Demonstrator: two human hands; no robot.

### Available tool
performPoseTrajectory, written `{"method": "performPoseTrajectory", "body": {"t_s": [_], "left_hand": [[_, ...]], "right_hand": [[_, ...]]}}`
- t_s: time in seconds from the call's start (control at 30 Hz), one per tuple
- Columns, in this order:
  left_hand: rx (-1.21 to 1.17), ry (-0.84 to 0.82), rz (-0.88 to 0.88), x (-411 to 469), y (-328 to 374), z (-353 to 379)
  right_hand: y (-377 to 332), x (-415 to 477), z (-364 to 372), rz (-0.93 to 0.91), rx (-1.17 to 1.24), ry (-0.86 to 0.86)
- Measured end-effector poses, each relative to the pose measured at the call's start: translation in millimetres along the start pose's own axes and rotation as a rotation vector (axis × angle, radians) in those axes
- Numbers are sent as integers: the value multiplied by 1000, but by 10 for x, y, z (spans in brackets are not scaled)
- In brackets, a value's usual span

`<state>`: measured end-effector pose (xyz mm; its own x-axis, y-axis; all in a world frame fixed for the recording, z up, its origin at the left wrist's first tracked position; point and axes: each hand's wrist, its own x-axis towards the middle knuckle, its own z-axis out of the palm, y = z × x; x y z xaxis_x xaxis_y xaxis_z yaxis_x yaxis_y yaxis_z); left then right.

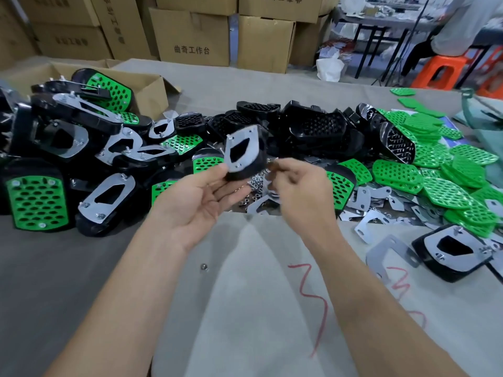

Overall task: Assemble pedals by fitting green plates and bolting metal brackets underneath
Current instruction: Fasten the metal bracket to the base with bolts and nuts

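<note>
The job looks well underway but far from finished. The left hand (pixel 209 191) pinches a black plastic pedal body (pixel 249 161) by its lower edge, raised above the grey cloth-covered table (pixel 245 295) with its underside turned to the camera. A flat silver metal bracket with a dark cut-out (pixel 239 149) already lies against that underside. The right hand (pixel 296 183) is close beside the pedal's lower corner with its fingertips drawn together. It is blurred, so whether it holds a nut or bolt cannot be told; the step in hand is probably fastening this bracket. To the left lies a heap of assembled pedals with green perforated plates and bolted brackets (pixel 38 197), in front of an open cardboard box (pixel 147 85). Much remains: bare black pedal bodies (pixel 313 126) are piled at the back, loose green perforated plates (pixel 435 170) are stacked on the right, loose silver brackets (pixel 375 197) are scattered before them, and small metal nuts (pixel 253 186) lie beneath the hands.
</note>
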<state>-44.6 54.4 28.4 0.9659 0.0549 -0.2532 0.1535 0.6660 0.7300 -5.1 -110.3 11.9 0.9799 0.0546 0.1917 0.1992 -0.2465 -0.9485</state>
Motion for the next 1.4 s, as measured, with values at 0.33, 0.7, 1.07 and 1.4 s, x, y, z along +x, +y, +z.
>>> {"method": "performPoseTrajectory", "body": {"t_s": [0.33, 0.7, 1.07, 1.4], "left_hand": [[-143, -153, 24, -43, 112, -89], [-38, -124, 44, -62, 51, -38], [300, 27, 162, -77, -122, 76], [374, -31, 114, -69, -180, 66]], "right_hand": [[47, 0, 329, -214, -867, -237], [61, -93, 249, -91, -390, 102], [-210, -63, -176, 44, 232, 64], [-282, -96, -186, -40, 135, 35]]}}
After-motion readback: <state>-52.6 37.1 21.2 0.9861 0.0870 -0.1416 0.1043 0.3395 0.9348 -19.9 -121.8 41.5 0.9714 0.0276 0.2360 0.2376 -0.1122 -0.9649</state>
